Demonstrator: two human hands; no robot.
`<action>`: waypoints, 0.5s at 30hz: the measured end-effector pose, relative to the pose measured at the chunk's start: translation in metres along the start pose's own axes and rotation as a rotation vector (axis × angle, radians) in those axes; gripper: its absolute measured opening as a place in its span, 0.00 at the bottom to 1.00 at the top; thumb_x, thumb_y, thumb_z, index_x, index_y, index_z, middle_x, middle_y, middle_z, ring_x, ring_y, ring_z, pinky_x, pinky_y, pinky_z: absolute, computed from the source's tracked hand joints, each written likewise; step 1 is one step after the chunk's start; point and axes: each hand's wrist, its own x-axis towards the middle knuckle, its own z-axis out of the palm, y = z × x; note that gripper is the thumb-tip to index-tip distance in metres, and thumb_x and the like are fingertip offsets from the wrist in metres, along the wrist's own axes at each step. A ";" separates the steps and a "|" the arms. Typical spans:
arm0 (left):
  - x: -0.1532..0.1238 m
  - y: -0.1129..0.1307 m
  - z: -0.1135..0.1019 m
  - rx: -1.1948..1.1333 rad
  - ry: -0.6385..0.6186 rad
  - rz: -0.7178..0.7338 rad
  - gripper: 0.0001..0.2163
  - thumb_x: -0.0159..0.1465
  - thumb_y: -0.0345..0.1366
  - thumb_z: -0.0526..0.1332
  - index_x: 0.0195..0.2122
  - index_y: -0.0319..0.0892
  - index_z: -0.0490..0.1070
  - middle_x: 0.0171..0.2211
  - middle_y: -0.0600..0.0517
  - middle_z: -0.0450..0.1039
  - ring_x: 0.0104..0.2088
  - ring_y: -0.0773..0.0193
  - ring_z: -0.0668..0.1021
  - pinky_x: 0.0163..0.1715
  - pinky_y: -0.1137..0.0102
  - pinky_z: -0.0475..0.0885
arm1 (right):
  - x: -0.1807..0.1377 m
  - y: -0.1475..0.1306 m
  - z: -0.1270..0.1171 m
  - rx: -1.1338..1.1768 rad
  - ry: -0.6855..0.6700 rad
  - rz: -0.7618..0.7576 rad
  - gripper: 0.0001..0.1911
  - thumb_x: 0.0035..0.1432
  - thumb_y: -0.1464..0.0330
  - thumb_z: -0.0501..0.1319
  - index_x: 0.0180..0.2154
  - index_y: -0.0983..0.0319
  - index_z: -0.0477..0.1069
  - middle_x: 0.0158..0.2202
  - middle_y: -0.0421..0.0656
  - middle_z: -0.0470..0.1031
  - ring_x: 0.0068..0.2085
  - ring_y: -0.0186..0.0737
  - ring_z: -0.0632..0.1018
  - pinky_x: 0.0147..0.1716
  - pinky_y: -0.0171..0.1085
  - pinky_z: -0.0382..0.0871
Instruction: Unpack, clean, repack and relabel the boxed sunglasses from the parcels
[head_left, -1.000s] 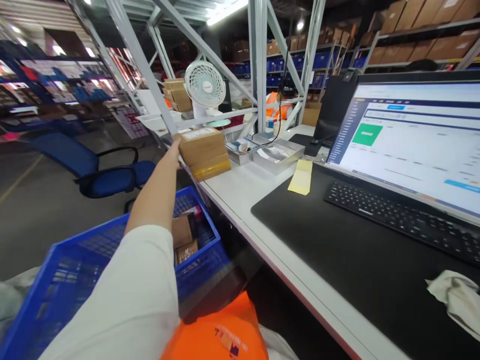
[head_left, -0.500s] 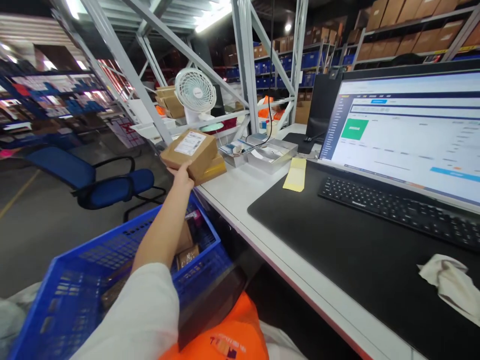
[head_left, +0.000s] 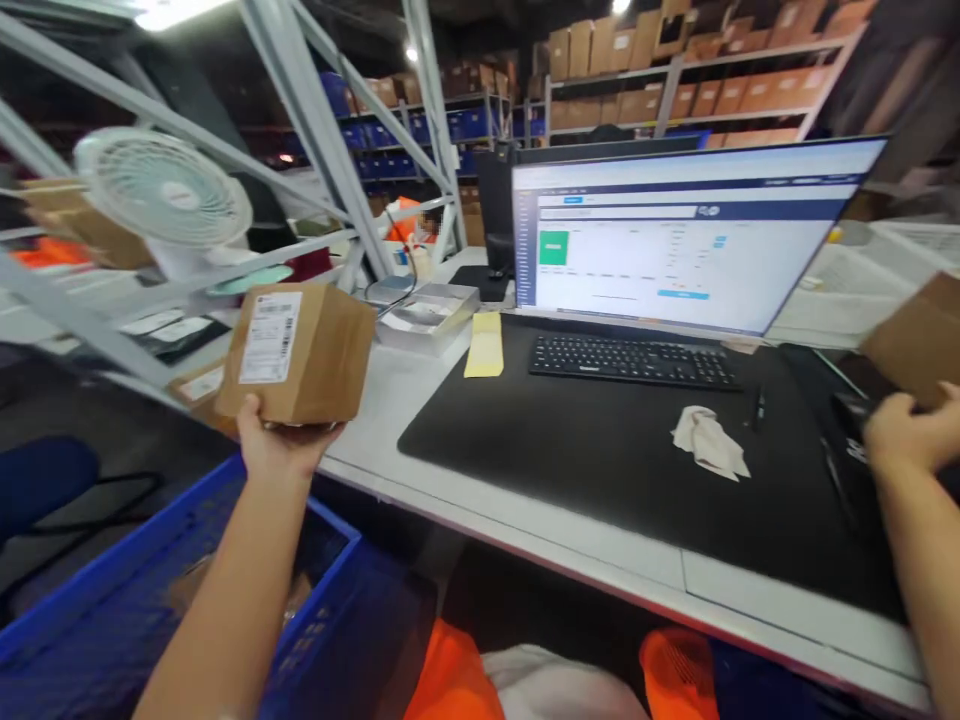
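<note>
A cardboard box (head_left: 330,350) with a white shipping label on one face is held up above the table's left end. My left hand (head_left: 277,445) grips it from below, thumb against the labelled side. Partly hidden behind it, another labelled cardboard box (head_left: 201,385) lies at the table's left edge. At the far right my right hand (head_left: 911,435) has its fingers curled beside a black object with white lettering (head_left: 855,430); what they close on is hidden. A brown cardboard box (head_left: 919,335) stands just behind that hand.
A blue crate (head_left: 322,610) with packages inside stands below the table's left edge. On the black mat (head_left: 540,460) are a keyboard (head_left: 634,362), yellow notes (head_left: 485,345), a crumpled cloth (head_left: 709,442) and a pen (head_left: 760,408). A monitor (head_left: 637,250) and fan (head_left: 165,190) stand behind.
My view has swung right. My left hand has taken the upper labelled box off the one beneath and tilted it, label toward me. My right hand has come into view at the right.
</note>
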 end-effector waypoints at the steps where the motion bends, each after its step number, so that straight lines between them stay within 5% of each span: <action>1: -0.011 -0.010 0.014 -0.029 -0.067 -0.023 0.19 0.66 0.55 0.54 0.52 0.52 0.69 0.49 0.55 0.79 0.55 0.51 0.75 0.56 0.44 0.73 | -0.008 -0.022 -0.008 0.093 -0.101 0.004 0.23 0.63 0.69 0.57 0.56 0.77 0.72 0.58 0.79 0.66 0.65 0.70 0.66 0.61 0.70 0.50; 2: -0.022 -0.020 0.030 -0.051 -0.146 -0.059 0.20 0.66 0.55 0.54 0.52 0.52 0.70 0.50 0.54 0.79 0.55 0.49 0.75 0.55 0.44 0.74 | -0.021 -0.046 -0.014 0.235 -0.265 -0.050 0.23 0.66 0.68 0.54 0.57 0.74 0.72 0.59 0.75 0.66 0.66 0.68 0.64 0.63 0.71 0.43; 6: -0.071 -0.070 0.108 -0.068 -0.343 -0.294 0.26 0.59 0.55 0.63 0.56 0.49 0.69 0.52 0.48 0.78 0.53 0.46 0.78 0.48 0.48 0.79 | -0.113 -0.124 -0.026 0.417 -0.766 -0.234 0.21 0.57 0.57 0.67 0.51 0.57 0.79 0.49 0.50 0.81 0.50 0.49 0.80 0.56 0.51 0.71; 9: -0.113 -0.121 0.159 -0.029 -0.454 -0.382 0.34 0.52 0.50 0.72 0.59 0.50 0.67 0.56 0.48 0.75 0.54 0.49 0.78 0.49 0.56 0.80 | -0.183 -0.151 -0.033 0.835 -1.169 -0.116 0.48 0.49 0.49 0.73 0.69 0.48 0.59 0.66 0.47 0.69 0.58 0.49 0.78 0.57 0.52 0.73; 11: -0.140 -0.154 0.179 0.001 -0.609 -0.366 0.47 0.46 0.47 0.77 0.66 0.55 0.58 0.64 0.48 0.69 0.60 0.51 0.75 0.56 0.59 0.76 | -0.211 -0.157 -0.035 1.120 -1.202 0.117 0.50 0.48 0.43 0.72 0.68 0.44 0.57 0.70 0.44 0.64 0.61 0.51 0.76 0.58 0.55 0.73; 15: -0.167 -0.197 0.184 0.106 -0.962 -0.191 0.71 0.44 0.46 0.81 0.73 0.63 0.23 0.75 0.45 0.49 0.70 0.53 0.65 0.67 0.58 0.66 | -0.227 -0.150 -0.030 1.349 -0.852 0.540 0.39 0.43 0.43 0.75 0.54 0.51 0.73 0.57 0.41 0.78 0.61 0.53 0.75 0.62 0.55 0.71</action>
